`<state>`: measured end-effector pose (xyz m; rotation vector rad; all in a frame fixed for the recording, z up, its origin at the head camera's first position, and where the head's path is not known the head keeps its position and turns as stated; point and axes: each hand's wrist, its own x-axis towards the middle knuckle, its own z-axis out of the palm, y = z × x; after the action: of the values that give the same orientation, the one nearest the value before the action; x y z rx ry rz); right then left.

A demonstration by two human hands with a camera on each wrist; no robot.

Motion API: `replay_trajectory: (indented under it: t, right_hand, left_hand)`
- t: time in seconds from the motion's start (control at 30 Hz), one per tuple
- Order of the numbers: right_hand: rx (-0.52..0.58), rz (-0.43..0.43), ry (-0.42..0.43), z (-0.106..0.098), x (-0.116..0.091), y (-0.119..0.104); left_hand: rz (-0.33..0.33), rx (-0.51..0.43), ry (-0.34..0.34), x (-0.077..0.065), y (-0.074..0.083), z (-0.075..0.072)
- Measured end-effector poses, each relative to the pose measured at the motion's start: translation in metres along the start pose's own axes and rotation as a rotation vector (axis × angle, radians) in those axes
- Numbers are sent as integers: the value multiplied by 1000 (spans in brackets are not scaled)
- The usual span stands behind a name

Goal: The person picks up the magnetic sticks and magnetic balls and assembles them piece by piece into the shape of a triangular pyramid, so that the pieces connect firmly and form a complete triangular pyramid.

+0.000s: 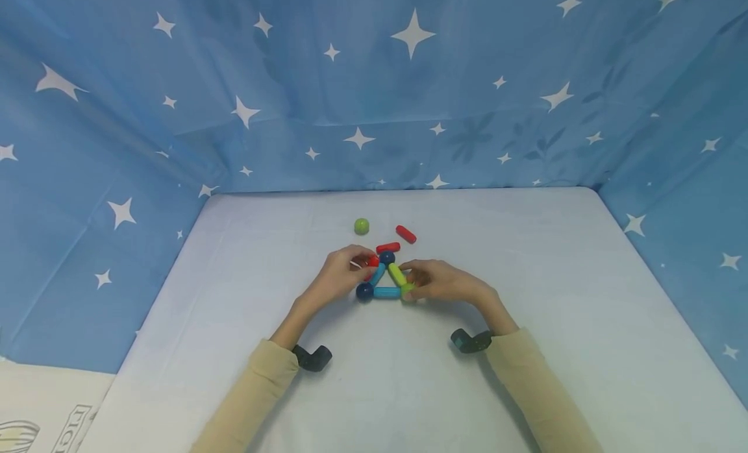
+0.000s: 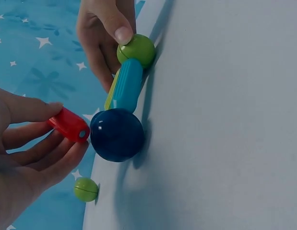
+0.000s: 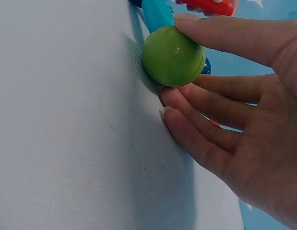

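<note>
A triangle of magnetic balls and rods lies flat on the table. Its corners are a near-left dark blue ball [image 1: 365,291], a far dark blue ball [image 1: 387,257] and a green ball [image 1: 407,292]. Two blue rods [image 1: 387,293] and one yellow-green rod [image 1: 397,274] join them. With thumb and fingertips, my left hand [image 1: 341,272] pinches a red rod [image 2: 69,125], one end close to the near-left ball; whether they touch I cannot tell. My right hand [image 1: 448,281] holds the green corner ball [image 3: 172,56] between thumb and fingers.
Behind the triangle lie one red rod [image 1: 388,247] near the far ball, another red rod [image 1: 406,233], and a loose green ball [image 1: 361,226]. The white-covered table [image 1: 409,394] is bordered by a blue star-patterned curtain [image 1: 374,161] at the back and sides.
</note>
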<state>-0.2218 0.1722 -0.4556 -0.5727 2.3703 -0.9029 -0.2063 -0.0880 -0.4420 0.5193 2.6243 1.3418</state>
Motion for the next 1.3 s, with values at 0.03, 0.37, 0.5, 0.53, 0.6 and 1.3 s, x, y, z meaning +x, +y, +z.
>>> replay_trajectory:
  t: [0.03, 0.37, 0.5, 0.53, 0.6, 1.3]
  right_hand:
    - [0, 1, 0, 0, 0, 0]
    - [-4, -9, -2, 0, 0, 1]
    - [2, -6, 1, -1, -1, 1]
    - [2, -5, 2, 0, -1, 1]
    - [6, -3, 5, 0, -2, 0]
    - [30, 2, 0, -1, -4, 1]
  left_hand:
    - [5, 1, -10, -1, 1, 0]
    - [70, 17, -64, -6, -2, 2]
    - [70, -2, -91, -4, -4, 0]
    - [65, -13, -98, -3, -4, -1]
    - [46, -37, -100, 0, -6, -3]
    - [23, 174, -153, 81, -28, -3]
